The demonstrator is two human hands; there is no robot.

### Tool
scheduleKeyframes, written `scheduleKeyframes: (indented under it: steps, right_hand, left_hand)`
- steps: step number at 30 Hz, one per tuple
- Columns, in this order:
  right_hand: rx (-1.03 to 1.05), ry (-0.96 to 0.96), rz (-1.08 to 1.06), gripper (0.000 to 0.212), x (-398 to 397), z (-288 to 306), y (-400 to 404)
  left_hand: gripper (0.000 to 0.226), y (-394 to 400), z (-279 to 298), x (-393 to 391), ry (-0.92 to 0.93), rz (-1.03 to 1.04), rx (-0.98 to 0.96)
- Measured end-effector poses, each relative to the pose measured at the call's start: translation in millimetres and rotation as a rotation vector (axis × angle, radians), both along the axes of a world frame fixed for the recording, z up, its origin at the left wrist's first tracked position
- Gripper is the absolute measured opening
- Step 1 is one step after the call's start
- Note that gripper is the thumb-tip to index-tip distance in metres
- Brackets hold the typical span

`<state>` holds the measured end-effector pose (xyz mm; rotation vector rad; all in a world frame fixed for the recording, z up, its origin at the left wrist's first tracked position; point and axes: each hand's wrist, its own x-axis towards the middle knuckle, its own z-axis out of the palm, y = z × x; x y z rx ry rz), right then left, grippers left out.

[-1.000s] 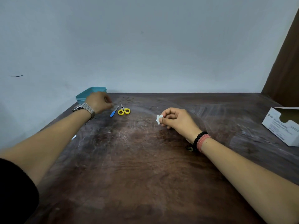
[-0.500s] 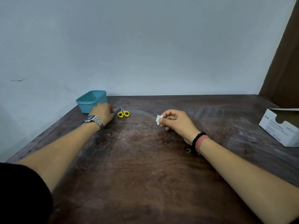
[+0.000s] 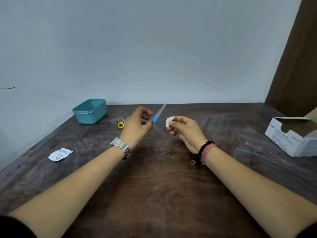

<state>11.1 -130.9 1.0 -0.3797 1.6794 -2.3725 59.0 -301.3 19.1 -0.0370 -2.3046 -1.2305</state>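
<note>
My left hand (image 3: pixel 139 125) is raised over the middle of the dark wooden table (image 3: pixel 154 186) and pinches a thin needle-like tool with a blue hub and a clear cap (image 3: pixel 158 114), which points up and to the right. My right hand (image 3: pixel 186 130) is close beside it and pinches a small white folded swab (image 3: pixel 169 121) between thumb and fingers. The blue hub is a short gap left of the swab.
A teal plastic tub (image 3: pixel 90 111) stands at the back left. Small yellow-handled scissors (image 3: pixel 121 123) lie just behind my left hand. A torn white sachet (image 3: pixel 60 154) lies at the left. An open white cardboard box (image 3: pixel 291 135) sits at the right edge.
My left hand picked the blue tool up from beside the scissors and carried it right, toward my right hand. The right hand lifted slightly with the swab.
</note>
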Motion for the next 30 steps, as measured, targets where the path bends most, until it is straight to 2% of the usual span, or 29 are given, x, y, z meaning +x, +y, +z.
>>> scheduleKeyframes:
  steps: [3, 7, 12, 30]
  right_hand:
    - [-0.009, -0.008, 0.0, 0.021, 0, -1, 0]
    - [-0.011, 0.021, 0.045, 0.009, 2, -2, -1]
    - [-0.024, 0.009, 0.033, 0.006, 2, -1, -2]
    - [-0.262, -0.051, -0.006, 0.008, -7, 11, 9]
  left_hand:
    - [0.026, 13, -10, 0, 0.007, -0.057, 0.01]
    - [0.027, 18, -25, 3, 0.017, -0.047, 0.021]
    - [0.026, 20, -28, 2, 0.021, -0.065, 0.052]
    - [0.021, 21, -30, 0, 0.026, -0.123, 0.083]
